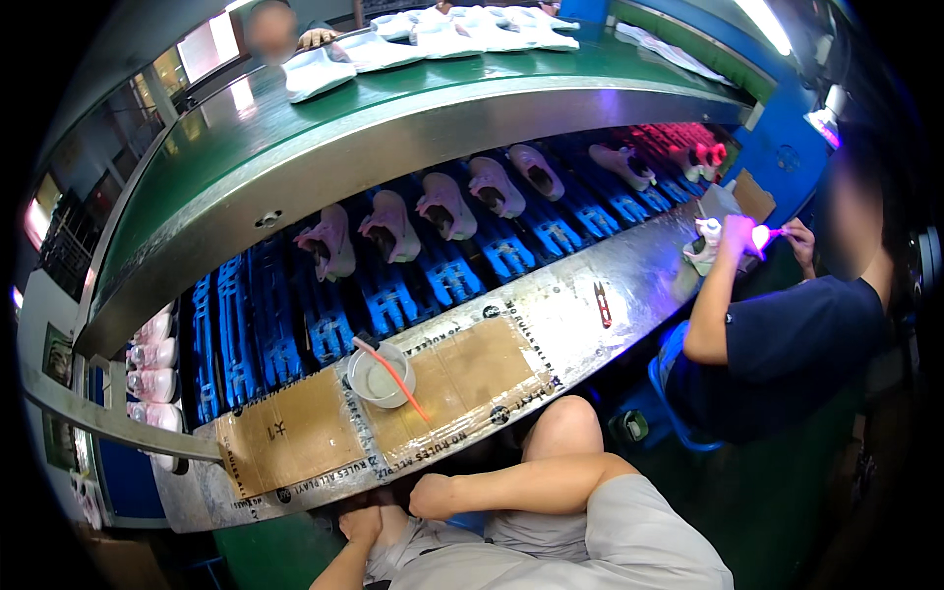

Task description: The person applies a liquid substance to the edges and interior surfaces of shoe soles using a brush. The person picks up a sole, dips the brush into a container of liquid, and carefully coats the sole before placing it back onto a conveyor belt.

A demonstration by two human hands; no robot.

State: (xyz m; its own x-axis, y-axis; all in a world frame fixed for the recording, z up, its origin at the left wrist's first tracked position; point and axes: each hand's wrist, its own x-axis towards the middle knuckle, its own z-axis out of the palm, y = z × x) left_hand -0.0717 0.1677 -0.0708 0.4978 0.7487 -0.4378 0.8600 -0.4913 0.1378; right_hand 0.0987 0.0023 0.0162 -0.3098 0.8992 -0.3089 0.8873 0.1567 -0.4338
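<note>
My right hand (430, 497) rests over my lap below the bench edge, its fingers curled in. Nothing shows sticking out of it. Close by on its left, my left hand (362, 521) lies against my leg by the table rim, its fingers mostly hidden. Neither hand touches the bench top. In front of them, a white tub (366, 382) with pale contents stands on taped cardboard (462, 372). A brush with an orange-red handle (401, 385) leans across the tub. Farther right on the metal bench (560, 285) lies a pair of red-handled thread snips (602, 305).
Beyond the bench, a conveyor with blue slats (383, 300) carries several pale shoes (444, 206). A green-topped shelf (221, 138) above holds white shoe parts (447, 37). At right, a seated co-worker (787, 334) handles a shoe (702, 248). More shoes (152, 383) stand at left.
</note>
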